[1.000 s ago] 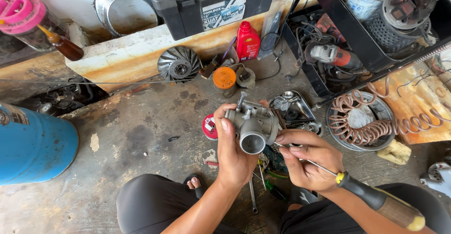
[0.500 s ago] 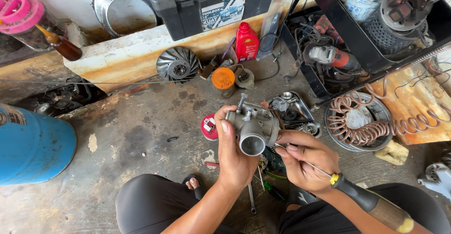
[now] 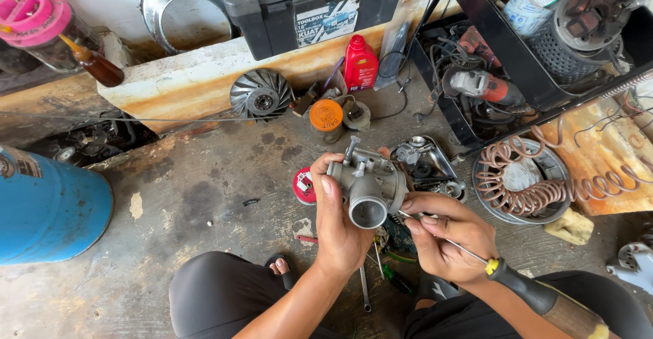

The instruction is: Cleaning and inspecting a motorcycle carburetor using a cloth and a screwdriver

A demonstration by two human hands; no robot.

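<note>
Blue, rounded and by far the biggest thing, a metal gas cylinder (image 3: pixel 47 206) lies on the stained concrete floor (image 3: pixel 204 196), well away from the work. Nearer, the left hand (image 3: pixel 338 227) wraps tightly around a grey cast-metal carburettor (image 3: pixel 367 186), lifting it clear with its round mouth facing the person. Just beside that grip, the right hand (image 3: pixel 445 240) pinches the thin shaft of a black-and-brown-handled screwdriver (image 3: pixel 537 298), whose tip reaches the carburettor's side.
</note>
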